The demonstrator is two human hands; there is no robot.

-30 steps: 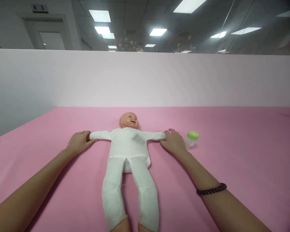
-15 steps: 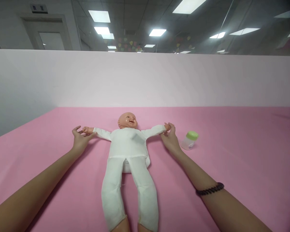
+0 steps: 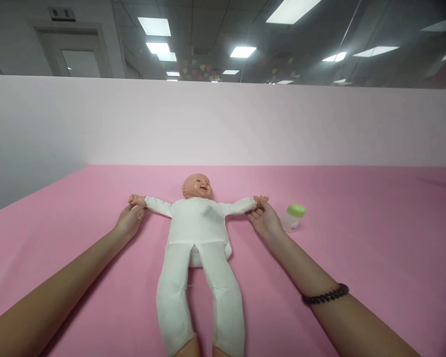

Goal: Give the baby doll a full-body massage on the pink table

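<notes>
A baby doll (image 3: 197,220) in white cloth lies on its back on the pink surface (image 3: 357,248), arms stretched out to both sides and head at the far end. My left hand (image 3: 130,218) is closed at the doll's hand on the left, its fingertips at the wrist and cuff. On the other side, my right hand (image 3: 264,218) has its fingers wrapped under the doll's other hand, palm partly turned up. Beside my right hand sits a small clear bottle (image 3: 291,220) with a green lid, tilted.
A white panel (image 3: 223,124) rises along the far edge of the pink surface. Behind it are a door (image 3: 80,59) and ceiling lights. A dark beaded bracelet (image 3: 326,295) circles my right wrist.
My left hand has closed from spread fingers and moved slightly right and down. My right hand's fingers have shifted lower, beneath the doll's hand, which shows more now.
</notes>
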